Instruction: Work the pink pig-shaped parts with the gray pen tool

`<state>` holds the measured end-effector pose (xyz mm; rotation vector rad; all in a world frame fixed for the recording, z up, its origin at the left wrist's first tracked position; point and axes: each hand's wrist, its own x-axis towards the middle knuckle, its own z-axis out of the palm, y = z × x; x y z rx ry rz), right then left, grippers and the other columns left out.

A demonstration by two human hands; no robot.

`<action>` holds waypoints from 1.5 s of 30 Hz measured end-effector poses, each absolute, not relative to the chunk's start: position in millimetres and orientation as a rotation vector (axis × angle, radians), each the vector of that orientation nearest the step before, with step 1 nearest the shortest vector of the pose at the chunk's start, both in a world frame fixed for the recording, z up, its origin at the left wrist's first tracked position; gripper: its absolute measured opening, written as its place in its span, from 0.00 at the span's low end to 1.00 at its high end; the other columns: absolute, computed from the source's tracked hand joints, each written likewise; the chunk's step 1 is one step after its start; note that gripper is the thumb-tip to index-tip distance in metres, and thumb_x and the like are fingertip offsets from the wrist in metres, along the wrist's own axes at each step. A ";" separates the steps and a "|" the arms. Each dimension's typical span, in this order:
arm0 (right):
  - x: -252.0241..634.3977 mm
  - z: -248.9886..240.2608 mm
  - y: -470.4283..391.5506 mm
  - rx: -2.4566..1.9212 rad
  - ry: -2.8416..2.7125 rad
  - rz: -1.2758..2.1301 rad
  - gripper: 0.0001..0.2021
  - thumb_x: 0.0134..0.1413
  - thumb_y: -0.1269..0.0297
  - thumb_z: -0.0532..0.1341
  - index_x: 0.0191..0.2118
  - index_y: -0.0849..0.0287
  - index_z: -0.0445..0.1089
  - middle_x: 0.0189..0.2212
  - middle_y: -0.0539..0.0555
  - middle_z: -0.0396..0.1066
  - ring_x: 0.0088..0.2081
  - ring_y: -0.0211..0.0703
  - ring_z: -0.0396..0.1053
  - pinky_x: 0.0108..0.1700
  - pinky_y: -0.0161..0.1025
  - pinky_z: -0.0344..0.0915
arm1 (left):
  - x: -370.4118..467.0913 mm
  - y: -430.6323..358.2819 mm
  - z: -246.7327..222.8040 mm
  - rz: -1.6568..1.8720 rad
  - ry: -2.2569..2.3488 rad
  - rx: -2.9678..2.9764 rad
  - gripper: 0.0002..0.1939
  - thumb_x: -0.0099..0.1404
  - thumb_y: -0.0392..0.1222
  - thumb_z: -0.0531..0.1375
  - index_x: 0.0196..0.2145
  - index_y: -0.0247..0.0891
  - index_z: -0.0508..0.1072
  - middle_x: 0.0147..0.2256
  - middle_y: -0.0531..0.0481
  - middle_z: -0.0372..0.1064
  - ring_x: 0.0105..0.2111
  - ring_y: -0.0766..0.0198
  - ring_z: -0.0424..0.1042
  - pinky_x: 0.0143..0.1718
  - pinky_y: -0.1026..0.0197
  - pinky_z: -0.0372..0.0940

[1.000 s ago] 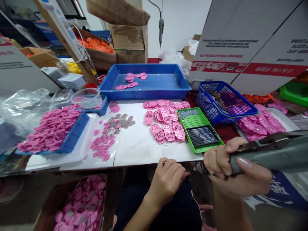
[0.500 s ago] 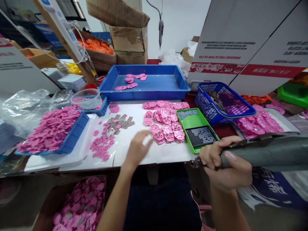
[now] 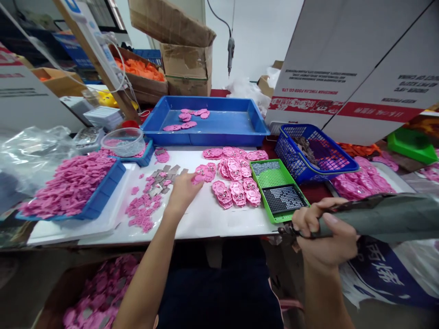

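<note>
My left hand (image 3: pixel 182 193) reaches over the white work surface with its fingers closed on the edge of a pink plastic part (image 3: pixel 199 175). Right beside it is another pink part (image 3: pixel 210 172), touching or overlapping it. Several stacks of similar pink parts (image 3: pixel 235 169) with small shiny spots stand to the right. My right hand (image 3: pixel 324 235) is wrapped round a power screwdriver (image 3: pixel 373 218) with a grey-green covering, held level at the table's front edge, its tip pointing left. Grey flat plates (image 3: pixel 163 180) and small pink pieces (image 3: pixel 144 210) lie left of my left hand.
A green tray (image 3: pixel 255 176) holds small metal bits and a black perforated plate (image 3: pixel 284 198). Behind are a blue tray (image 3: pixel 206 138) and a blue basket (image 3: pixel 318 173). A heaped blue bin (image 3: pixel 106 194) stands left. Another screwdriver (image 3: pixel 231 55) hangs above.
My left hand has moved left and slightly up, and its fingers have closed on a pink part. My right hand still holds the screwdriver in nearly the same place.
</note>
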<state>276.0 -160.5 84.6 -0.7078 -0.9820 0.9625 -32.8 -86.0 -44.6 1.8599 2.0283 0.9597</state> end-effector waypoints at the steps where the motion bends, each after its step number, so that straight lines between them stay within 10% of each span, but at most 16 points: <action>1: 279.3 84.8 -159.6 -0.715 -0.970 0.947 0.05 0.47 0.66 0.64 0.34 0.55 0.72 0.13 0.42 0.59 0.12 0.34 0.51 0.18 0.37 0.53 | -35.6 -106.8 -46.6 0.965 2.004 1.874 0.12 0.67 0.46 0.62 0.38 0.38 0.83 0.37 0.40 0.81 0.40 0.48 0.79 0.48 0.50 0.71; 8: 288.7 80.7 -150.2 -0.791 -0.931 0.989 0.06 0.44 0.66 0.65 0.32 0.54 0.73 0.12 0.44 0.59 0.12 0.35 0.51 0.19 0.39 0.52 | -35.6 -195.3 -65.2 0.916 1.766 2.038 0.18 0.67 0.48 0.66 0.53 0.45 0.79 0.54 0.43 0.79 0.54 0.50 0.77 0.58 0.48 0.72; 18: 282.9 84.5 -155.6 -0.770 -0.981 0.975 0.05 0.48 0.68 0.64 0.34 0.54 0.74 0.13 0.43 0.59 0.13 0.35 0.51 0.19 0.40 0.50 | -110.2 -59.3 -57.1 0.797 2.131 1.874 0.06 0.64 0.42 0.63 0.31 0.39 0.78 0.33 0.40 0.77 0.41 0.45 0.77 0.50 0.44 0.70; 27: 285.2 87.4 -158.1 -0.829 -0.970 0.949 0.03 0.50 0.66 0.64 0.33 0.52 0.74 0.13 0.44 0.57 0.13 0.35 0.49 0.19 0.42 0.48 | -85.0 -126.9 -40.9 1.014 1.695 1.980 0.17 0.68 0.48 0.65 0.54 0.44 0.78 0.48 0.46 0.81 0.49 0.50 0.78 0.54 0.48 0.70; 36: 266.2 78.4 -154.5 -0.725 -1.028 1.032 0.07 0.49 0.68 0.62 0.36 0.54 0.74 0.14 0.43 0.59 0.12 0.34 0.52 0.19 0.39 0.53 | -33.4 -153.4 -42.0 0.734 1.285 2.219 0.17 0.73 0.33 0.57 0.54 0.47 0.78 0.49 0.46 0.79 0.51 0.53 0.76 0.54 0.47 0.67; 45: 271.7 81.3 -147.0 -0.667 -1.078 1.035 0.08 0.50 0.68 0.61 0.36 0.56 0.75 0.13 0.43 0.59 0.12 0.33 0.52 0.18 0.37 0.55 | -17.3 -174.8 -61.6 1.065 1.717 2.011 0.15 0.70 0.47 0.67 0.51 0.39 0.79 0.48 0.42 0.75 0.48 0.50 0.76 0.51 0.47 0.73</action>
